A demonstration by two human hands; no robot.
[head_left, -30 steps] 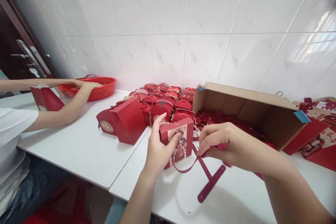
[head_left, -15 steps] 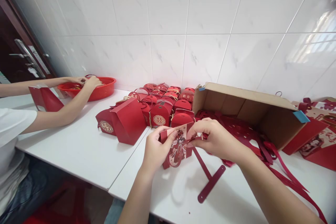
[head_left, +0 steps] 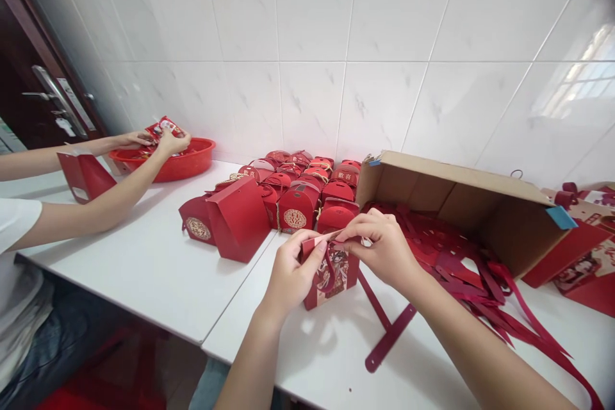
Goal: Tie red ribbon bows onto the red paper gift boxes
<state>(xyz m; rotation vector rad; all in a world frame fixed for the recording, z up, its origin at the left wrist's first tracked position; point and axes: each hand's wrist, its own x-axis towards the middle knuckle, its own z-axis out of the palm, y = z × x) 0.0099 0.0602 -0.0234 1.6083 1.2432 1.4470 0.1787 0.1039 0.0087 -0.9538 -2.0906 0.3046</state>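
Gripping a small red gift box point(head_left: 331, 272) between both hands.
Left hand point(head_left: 288, 275) clasps its side; right hand point(head_left: 384, 250) pinches its top edge.

The left forearm point(head_left: 252, 359) and right forearm point(head_left: 480, 359) are extended forward and converged. The left hand point(head_left: 288, 272) is curled, thumb raised. The right hand point(head_left: 384, 246) is closed in a pinch, fingertips beside the left thumb.

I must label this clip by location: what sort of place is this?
Probably a small workroom for hand-assembling gift boxes: plain white tables against a tiled wall, a crowd of finished red boxes, and a cardboard carton spilling red strips. The left hand and right hand grip a small red box.
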